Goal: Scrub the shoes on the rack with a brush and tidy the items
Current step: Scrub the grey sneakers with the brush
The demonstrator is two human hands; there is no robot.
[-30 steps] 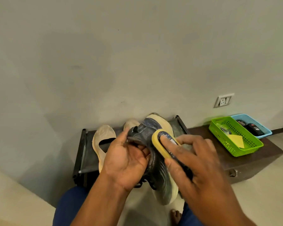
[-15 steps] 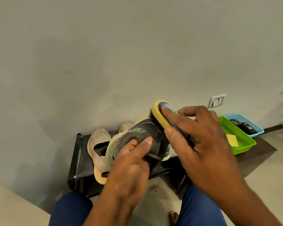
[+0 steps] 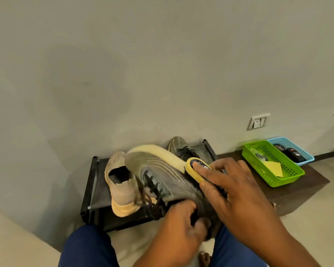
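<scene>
Left hand [image 3: 178, 226] grips grey sneaker [image 3: 168, 180] at heel; right hand [image 3: 229, 191] holds yellow brush [image 3: 196, 170] on its side. Shoe likely light, upper soft; heel steadiest

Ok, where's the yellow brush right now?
In the head view, right of centre: the yellow brush is held in the right hand, pressed against the grey sneaker that the left hand holds before the shoe rack.

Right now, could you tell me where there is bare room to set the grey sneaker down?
The rack's left strip, between its frame and the beige shoe, is bare. The dark mat in front of the green basket is bare too. The rack's right end is crowded by another dark shoe.
</scene>
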